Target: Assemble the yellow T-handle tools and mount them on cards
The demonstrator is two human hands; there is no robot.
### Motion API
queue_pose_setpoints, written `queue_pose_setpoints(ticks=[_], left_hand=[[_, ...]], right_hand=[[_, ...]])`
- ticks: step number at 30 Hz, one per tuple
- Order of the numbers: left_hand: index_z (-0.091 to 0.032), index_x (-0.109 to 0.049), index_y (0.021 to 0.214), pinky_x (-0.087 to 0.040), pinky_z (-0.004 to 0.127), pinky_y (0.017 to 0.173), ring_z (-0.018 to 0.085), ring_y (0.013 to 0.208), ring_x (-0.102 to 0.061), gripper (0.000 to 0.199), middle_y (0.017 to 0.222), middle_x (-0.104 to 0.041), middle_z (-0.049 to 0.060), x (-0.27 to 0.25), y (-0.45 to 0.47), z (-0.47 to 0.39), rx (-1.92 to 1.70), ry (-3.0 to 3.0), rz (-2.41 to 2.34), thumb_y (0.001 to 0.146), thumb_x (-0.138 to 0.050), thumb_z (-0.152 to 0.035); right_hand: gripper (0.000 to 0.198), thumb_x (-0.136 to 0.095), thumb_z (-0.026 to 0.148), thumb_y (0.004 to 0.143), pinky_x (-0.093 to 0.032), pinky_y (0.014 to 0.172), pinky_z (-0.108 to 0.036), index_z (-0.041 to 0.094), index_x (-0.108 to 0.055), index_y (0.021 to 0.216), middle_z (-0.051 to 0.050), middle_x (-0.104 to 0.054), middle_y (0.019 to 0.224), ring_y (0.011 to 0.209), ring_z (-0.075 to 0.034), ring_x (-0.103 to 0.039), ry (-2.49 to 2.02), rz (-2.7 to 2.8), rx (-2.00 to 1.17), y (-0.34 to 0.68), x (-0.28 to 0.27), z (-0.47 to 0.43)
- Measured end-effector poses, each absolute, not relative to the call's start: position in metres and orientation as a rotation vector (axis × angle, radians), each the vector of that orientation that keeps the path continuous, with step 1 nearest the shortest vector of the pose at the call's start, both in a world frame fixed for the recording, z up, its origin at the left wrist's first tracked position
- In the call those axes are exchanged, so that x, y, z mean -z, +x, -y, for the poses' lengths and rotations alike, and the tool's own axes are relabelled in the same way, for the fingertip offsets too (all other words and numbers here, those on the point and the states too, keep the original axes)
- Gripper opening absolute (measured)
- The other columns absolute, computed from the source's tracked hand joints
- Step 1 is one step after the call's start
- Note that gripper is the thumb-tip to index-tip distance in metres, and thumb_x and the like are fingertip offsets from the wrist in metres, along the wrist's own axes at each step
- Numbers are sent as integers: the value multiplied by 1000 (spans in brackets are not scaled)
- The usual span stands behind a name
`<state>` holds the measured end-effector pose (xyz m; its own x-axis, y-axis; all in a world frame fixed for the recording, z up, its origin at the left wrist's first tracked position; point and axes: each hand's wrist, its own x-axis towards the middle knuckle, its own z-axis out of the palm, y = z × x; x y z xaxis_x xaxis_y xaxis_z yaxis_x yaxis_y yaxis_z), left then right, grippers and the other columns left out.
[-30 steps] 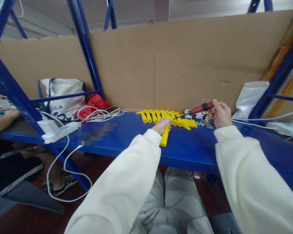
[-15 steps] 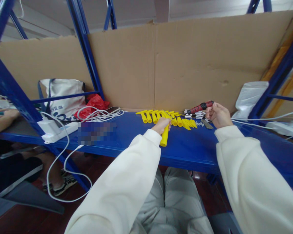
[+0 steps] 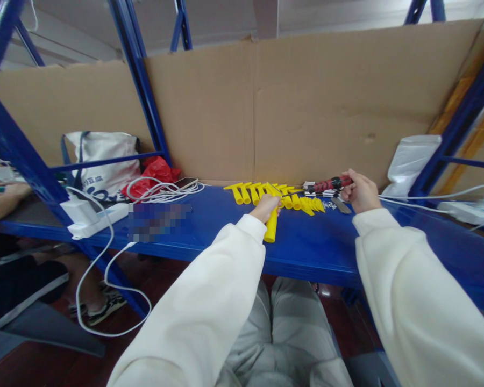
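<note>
My left hand (image 3: 267, 207) is closed around a yellow plastic handle (image 3: 270, 230), whose round lower end sticks out below the fingers. In my right hand (image 3: 362, 192) is a red and black screwdriver (image 3: 329, 185), held by the back end of its grip. Its thin shaft points left, and the tip is at the top of the yellow handle by my left fingers. Behind my hands stand several more yellow handles (image 3: 237, 194) in a row. Small flat yellow pieces (image 3: 311, 206) and tiny silvery parts (image 3: 329, 205) lie to their right.
The blue table (image 3: 314, 242) backs onto a cardboard panel (image 3: 306, 107). At left are a white power strip (image 3: 100, 221), coiled white cables (image 3: 169, 192), a red bag (image 3: 161, 169) and a cloth tote (image 3: 108, 161). Another person's hand (image 3: 18, 191) shows at far left.
My right hand has shifted its hold at the screwdriver's back end, and the screwdriver has dipped slightly. My left hand keeps the yellow handle in the same place.
</note>
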<state>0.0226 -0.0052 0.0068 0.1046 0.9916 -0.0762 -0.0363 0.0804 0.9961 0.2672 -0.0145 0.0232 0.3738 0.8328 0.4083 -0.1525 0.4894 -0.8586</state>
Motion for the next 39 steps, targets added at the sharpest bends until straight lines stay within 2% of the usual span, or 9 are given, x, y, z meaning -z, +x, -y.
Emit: queue_pose_setpoints(ticks=[4,8,15,18,21,25,29,34,39], left_hand=[[-21,-44,77,-28,22,45,6,37,-36,26,50,-42,-9,-7,22,5,-1113,1180,-1136,89,-52,0],[-21,-45,78,-29,23,46,7,38,-38,25,51,-43,-9,-7,21,4,-1111,1179,-1157,90,-50,0],[-20,-48,81,-33,25,51,9,40,-41,22,53,-43,-8,-5,20,1,-1090,1192,-1172,90,-50,-1],[-21,-47,81,-33,25,51,8,40,-40,22,53,-43,-8,-5,21,0,-1098,1187,-1179,90,-51,-1],[-21,-47,81,-34,25,52,9,41,-41,22,54,-44,-8,-5,20,-1,-1091,1187,-1177,90,-52,-2],[-20,-49,82,-36,25,52,9,42,-42,19,55,-45,-8,-4,20,-2,-1089,1180,-1176,90,-54,-4],[-20,-50,83,-36,25,51,9,41,-41,18,55,-44,-8,-3,20,-2,-1093,1179,-1179,91,-52,-4],[-20,-49,82,-34,24,50,8,40,-40,19,55,-44,-8,-4,20,-1,-1098,1180,-1172,90,-54,-4],[-19,-55,89,-36,24,51,9,41,-41,14,54,-44,-8,-4,21,-2,-1092,1200,-1165,91,-54,-5]], right_hand=[[31,-77,49,83,-39,36,-20,20,-67,85,4,-54,49,40,-10,-51,-797,1030,-826,266,-27,22],[28,-78,44,84,-45,42,-20,21,-63,80,1,-63,61,47,-10,-56,-786,1075,-863,265,-29,23],[45,-84,48,77,-38,35,-19,22,-48,68,6,-50,52,41,-9,-47,-785,1054,-843,268,-22,16],[44,-84,47,75,-35,33,-19,22,-49,68,7,-45,46,37,-9,-44,-805,1003,-855,268,-21,13],[37,-81,48,78,-34,31,-19,22,-57,74,8,-40,42,33,-9,-39,-811,1028,-853,267,-20,14],[32,-78,49,82,-38,34,-19,21,-64,86,6,-49,47,36,-9,-43,-787,1069,-867,266,-22,19],[28,-80,41,81,-46,39,-20,22,-60,80,2,-63,61,43,-10,-53,-761,1115,-883,268,-24,19],[37,-85,42,76,-40,34,-18,22,-54,71,6,-55,53,40,-8,-46,-792,1066,-849,267,-22,16],[49,-89,48,69,-35,32,-18,22,-48,66,7,-51,49,38,-7,-44,-819,970,-814,266,-21,14]])
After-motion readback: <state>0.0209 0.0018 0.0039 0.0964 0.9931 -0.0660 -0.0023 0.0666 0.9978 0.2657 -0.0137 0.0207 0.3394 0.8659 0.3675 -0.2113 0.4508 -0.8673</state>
